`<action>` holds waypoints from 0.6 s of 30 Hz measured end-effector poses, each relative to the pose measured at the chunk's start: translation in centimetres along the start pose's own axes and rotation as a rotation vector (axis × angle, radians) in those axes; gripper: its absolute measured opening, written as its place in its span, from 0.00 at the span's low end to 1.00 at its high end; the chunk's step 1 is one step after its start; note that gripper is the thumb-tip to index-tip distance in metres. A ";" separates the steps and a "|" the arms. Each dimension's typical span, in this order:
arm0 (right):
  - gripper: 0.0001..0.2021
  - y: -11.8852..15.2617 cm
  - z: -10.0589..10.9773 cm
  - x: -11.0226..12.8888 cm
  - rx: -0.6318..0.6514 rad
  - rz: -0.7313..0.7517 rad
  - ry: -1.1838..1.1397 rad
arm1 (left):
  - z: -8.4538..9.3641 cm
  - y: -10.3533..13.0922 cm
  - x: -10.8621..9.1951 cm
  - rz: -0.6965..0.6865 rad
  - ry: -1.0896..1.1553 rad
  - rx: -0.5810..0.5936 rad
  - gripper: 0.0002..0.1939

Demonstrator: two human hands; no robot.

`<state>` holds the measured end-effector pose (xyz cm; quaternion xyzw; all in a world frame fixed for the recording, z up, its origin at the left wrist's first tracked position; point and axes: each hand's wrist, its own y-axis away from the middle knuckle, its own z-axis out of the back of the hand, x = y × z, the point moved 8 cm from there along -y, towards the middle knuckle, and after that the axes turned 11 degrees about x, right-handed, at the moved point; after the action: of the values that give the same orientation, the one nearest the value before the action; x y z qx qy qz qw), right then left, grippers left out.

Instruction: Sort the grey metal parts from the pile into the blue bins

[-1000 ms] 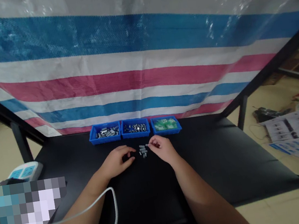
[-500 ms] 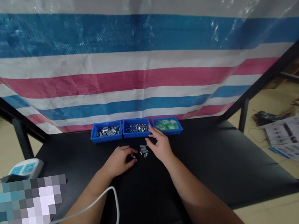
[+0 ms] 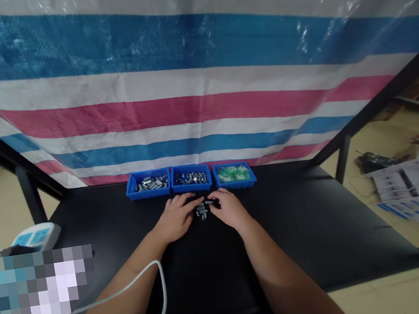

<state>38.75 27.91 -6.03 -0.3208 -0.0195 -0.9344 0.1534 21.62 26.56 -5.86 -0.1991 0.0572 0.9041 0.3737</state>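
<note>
On the black table, a small pile of metal cylinders and screws (image 3: 202, 211) lies between my two hands. My left hand (image 3: 177, 217) is just left of the pile, its fingers stretched out and the index finger reaching over the far side of the pile. With curled fingers, my right hand (image 3: 228, 207) comes in from the right. A short grey metal cylinder (image 3: 209, 202) sits between its thumb and fingertips. Beyond the hands stand a blue bin of metal cylinders (image 3: 132, 195), a blue bin of screws (image 3: 192, 187) and a blue bin of green-tinted plastic packets (image 3: 236, 184).
A white cable (image 3: 163, 284) loops over my left forearm. At the left edge of the table sits a white power strip (image 3: 50, 234). Behind the bins hangs a striped plastic sheet (image 3: 187, 110). Black frame bars (image 3: 29, 191) rise at the sides. Printed sheets (image 3: 414, 184) lie off to the right.
My right hand has drawn back from the bins to the pile, where a cylinder now shows at its fingertips. My left hand has moved forward and its fingers have straightened.
</note>
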 end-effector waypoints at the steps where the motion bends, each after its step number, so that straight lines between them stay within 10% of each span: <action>1: 0.12 0.0 0.1 0.1 -0.003 0.003 -0.002 | -0.1 -0.2 -0.2 0.000 -0.025 0.014 0.31; 11: 0.04 1.4 -1.1 2.4 0.274 0.092 -0.153 | 0.9 -0.4 0.1 0.066 0.017 -0.128 0.07; 18: 0.09 1.6 -1.3 2.9 0.275 0.098 -0.133 | 6.3 3.6 2.7 0.095 0.157 -0.731 0.08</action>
<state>36.27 25.43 -5.38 -0.3583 -0.1416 -0.8912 0.2395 15.35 27.36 -1.36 -0.3850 -0.2315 0.8633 0.2301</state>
